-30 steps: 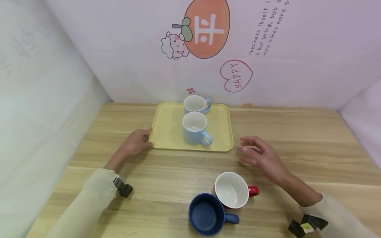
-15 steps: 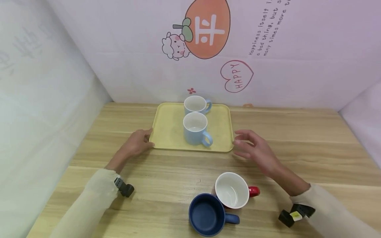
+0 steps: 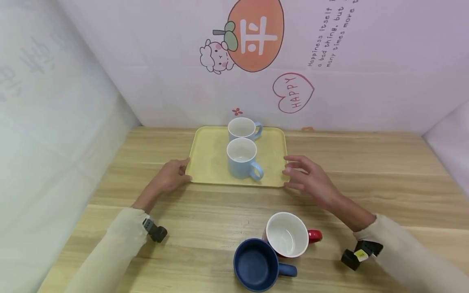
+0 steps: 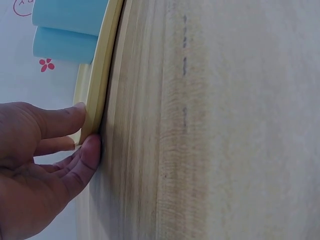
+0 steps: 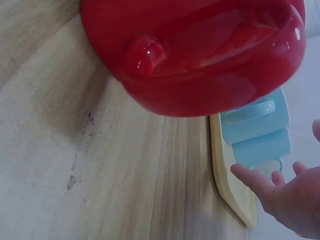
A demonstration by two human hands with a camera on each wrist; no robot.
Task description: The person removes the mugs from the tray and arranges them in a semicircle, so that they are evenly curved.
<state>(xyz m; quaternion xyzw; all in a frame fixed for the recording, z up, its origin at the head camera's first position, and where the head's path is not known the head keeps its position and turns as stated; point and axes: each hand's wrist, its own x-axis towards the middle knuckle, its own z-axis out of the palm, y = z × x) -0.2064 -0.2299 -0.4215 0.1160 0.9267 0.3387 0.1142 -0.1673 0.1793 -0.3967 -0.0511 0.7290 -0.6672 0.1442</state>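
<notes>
A yellow tray (image 3: 207, 156) lies on the wooden table against the back wall. Two light blue mugs stand on it, the front mug (image 3: 240, 165) partly covering the rear mug (image 3: 242, 128). My left hand (image 3: 170, 176) grips the tray's left end; in the left wrist view, thumb and fingers (image 4: 67, 120) close about its corner. At the tray's right end is my right hand (image 3: 311, 179), fingers spread and lightly bent, fingertips right at the rim. The right wrist view has this hand (image 5: 292, 197) beside the tray (image 5: 235, 187), its palm holding nothing.
Nearer the person, a red mug (image 3: 314, 236) with a white inside stands against a dark blue mug (image 3: 256, 264), both handles pointing right. The red mug (image 5: 185, 55) looms large in the right wrist view. Printed white cloth (image 3: 165, 81) rises behind the tray.
My right hand has moved left and slightly away from the body, from beside the tray to its right rim. My left hand stays at the left end; the mugs have not moved.
</notes>
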